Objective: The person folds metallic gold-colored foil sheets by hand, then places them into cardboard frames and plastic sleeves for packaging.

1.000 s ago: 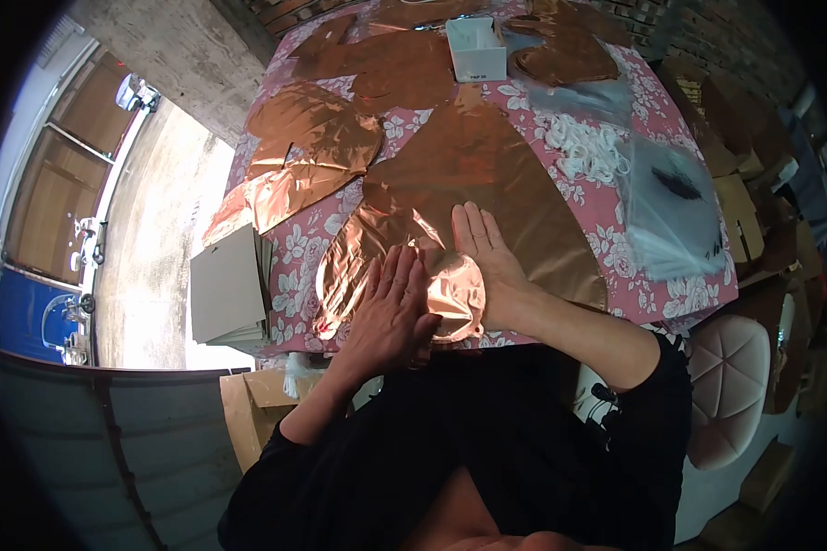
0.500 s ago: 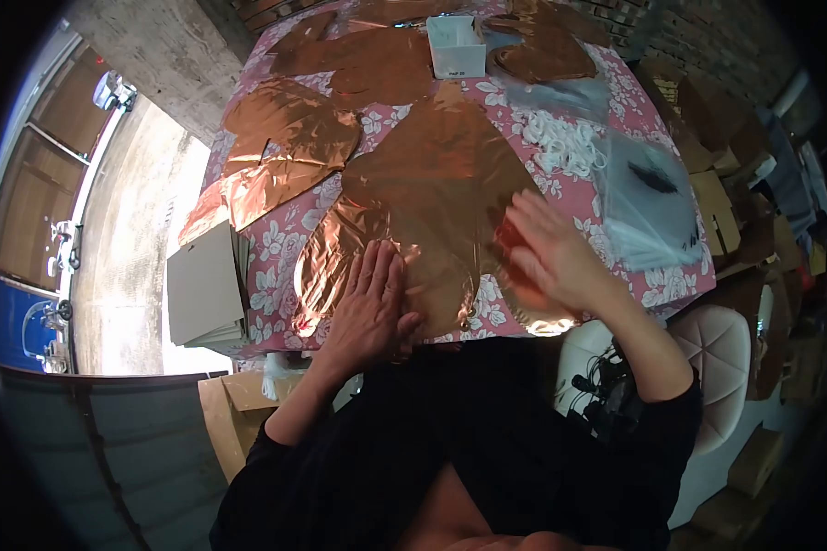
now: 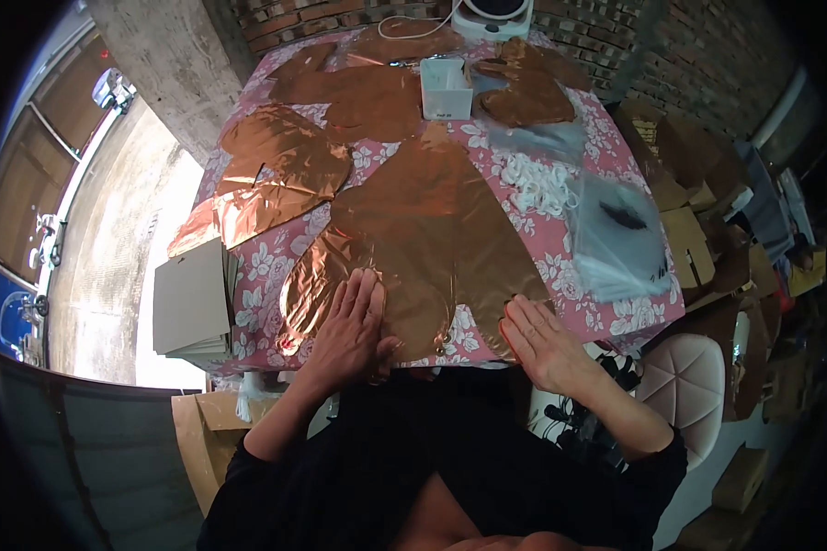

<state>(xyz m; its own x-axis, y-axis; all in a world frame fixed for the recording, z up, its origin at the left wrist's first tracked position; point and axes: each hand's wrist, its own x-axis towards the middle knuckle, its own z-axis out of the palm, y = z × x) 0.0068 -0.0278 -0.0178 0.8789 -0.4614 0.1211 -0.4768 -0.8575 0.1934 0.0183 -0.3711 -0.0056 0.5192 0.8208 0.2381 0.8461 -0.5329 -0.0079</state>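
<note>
A large copper-coloured foil sheet (image 3: 413, 211) with rounded lobes lies flat on the pink flowered tablecloth (image 3: 271, 253), its lower edge by the table's near side. On its left lobe, which is crinkled, my left hand (image 3: 349, 331) rests with fingers stretched out. My right hand (image 3: 540, 342) lies flat on the lower right lobe, fingers extended. Neither hand holds anything. Another wrinkled foil piece (image 3: 285, 165) lies to the upper left.
Grey cardboard sheets (image 3: 190, 298) are stacked at the left edge. A white box (image 3: 447, 90) stands farther back among more foil pieces. White string (image 3: 538, 184) and clear plastic bags (image 3: 616, 243) lie right. A stool (image 3: 680, 395) stands at lower right.
My right hand has come down from above the foil's right side onto its lower right lobe, which now looks smoother. The view has tilted up slightly, showing a white device at the back.
</note>
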